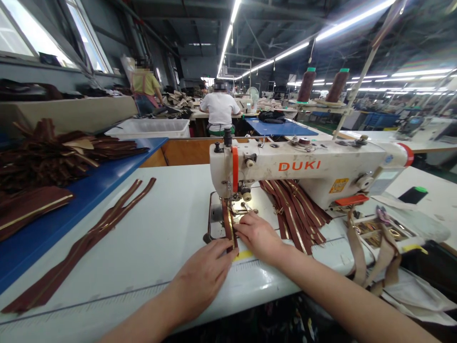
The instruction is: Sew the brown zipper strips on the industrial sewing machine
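Observation:
A brown zipper strip (228,221) with gold teeth runs under the needle area of a white sewing machine (264,164). My left hand (205,276) has its fingers closed on the near end of that strip. Beside the needle plate, my right hand (259,238) is pressed with its bent fingertips at the strip's right edge. Several brown zipper strips (294,214) lie behind the right hand, under the machine arm. Another long brown strip (89,240), forked at its far end, rests on the pale table at the left.
A blue surface (143,147) at the left bears piled brown strips (46,152). Right of the machine sit a parts tray (385,228), beige straps (357,247) and a black thread cone (412,194). Farther back are a white bin (153,127) and two people (219,109).

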Tool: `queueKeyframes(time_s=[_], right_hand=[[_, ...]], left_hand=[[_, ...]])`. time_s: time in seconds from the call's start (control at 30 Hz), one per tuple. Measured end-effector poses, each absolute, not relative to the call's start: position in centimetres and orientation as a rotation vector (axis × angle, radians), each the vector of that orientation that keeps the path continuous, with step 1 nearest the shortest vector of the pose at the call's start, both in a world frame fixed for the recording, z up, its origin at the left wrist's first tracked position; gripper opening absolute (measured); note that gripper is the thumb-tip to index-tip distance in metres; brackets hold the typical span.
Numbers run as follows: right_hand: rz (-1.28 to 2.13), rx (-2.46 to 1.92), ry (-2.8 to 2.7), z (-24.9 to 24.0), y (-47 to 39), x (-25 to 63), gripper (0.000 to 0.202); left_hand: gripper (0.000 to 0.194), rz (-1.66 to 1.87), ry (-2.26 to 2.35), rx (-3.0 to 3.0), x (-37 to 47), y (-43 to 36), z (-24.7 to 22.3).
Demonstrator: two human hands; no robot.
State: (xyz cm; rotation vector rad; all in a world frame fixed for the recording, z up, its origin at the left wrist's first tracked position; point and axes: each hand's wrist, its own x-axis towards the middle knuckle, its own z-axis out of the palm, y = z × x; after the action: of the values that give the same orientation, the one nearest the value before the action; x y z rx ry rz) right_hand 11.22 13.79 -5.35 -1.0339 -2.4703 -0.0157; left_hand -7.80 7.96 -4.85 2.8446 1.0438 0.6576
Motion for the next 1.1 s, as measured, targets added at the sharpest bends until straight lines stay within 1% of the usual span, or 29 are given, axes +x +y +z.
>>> queueKeyframes(time_s=[0.27, 0.6, 1.1], right_hand=[[-0.166, -1.031, -2.533, -5.09, 13.52, 11.09, 0.019], [-0.268, -0.947, -2.545, -5.65, 13.54, 11.19, 0.014], [-0.208, -0.936, -2.592, -5.20, 13.78, 11.13, 0.014]], left_hand=[[0.033, 0.639, 1.053, 2.906, -7.98, 8.00, -5.25], [0.032, 0.693, 1.043, 2.930, -8.03, 8.22, -5.49], [0.034, 0.622, 1.061, 2.929, -7.98, 8.18, -4.97]])
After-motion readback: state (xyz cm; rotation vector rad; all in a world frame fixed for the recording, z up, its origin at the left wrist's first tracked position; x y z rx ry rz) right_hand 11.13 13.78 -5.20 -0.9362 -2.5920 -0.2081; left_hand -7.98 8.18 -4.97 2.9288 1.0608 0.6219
